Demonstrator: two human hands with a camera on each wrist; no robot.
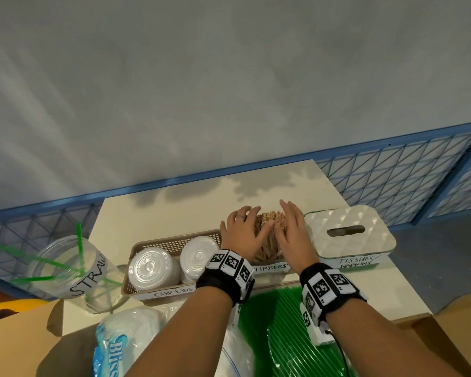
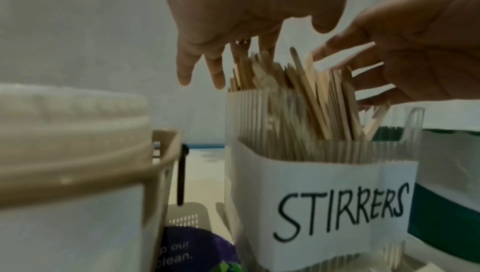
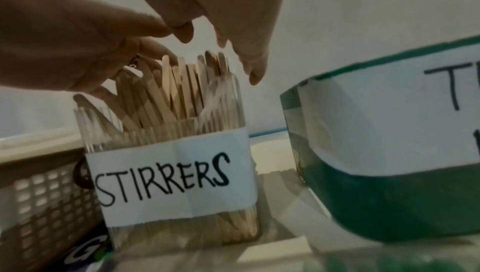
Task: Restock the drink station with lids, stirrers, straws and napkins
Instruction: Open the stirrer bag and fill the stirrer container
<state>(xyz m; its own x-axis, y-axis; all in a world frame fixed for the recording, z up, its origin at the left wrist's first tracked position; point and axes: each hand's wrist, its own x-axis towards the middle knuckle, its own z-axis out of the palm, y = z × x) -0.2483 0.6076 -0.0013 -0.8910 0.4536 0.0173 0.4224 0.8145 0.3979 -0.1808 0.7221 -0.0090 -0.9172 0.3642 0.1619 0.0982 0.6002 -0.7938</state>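
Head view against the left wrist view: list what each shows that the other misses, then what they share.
Only the head view shows the straws cup, the quilted lid of the tissue box, the green straw pack and the wristbands.

Only the left wrist view shows the full STIRRERS label.

Both show the left hand and right hand spread over the wooden stirrers, beside the lid basket.

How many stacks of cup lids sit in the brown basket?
2: one lid stack at the left of the brown basket, another lid stack right of it, partly behind the left wrist; more may be hidden.
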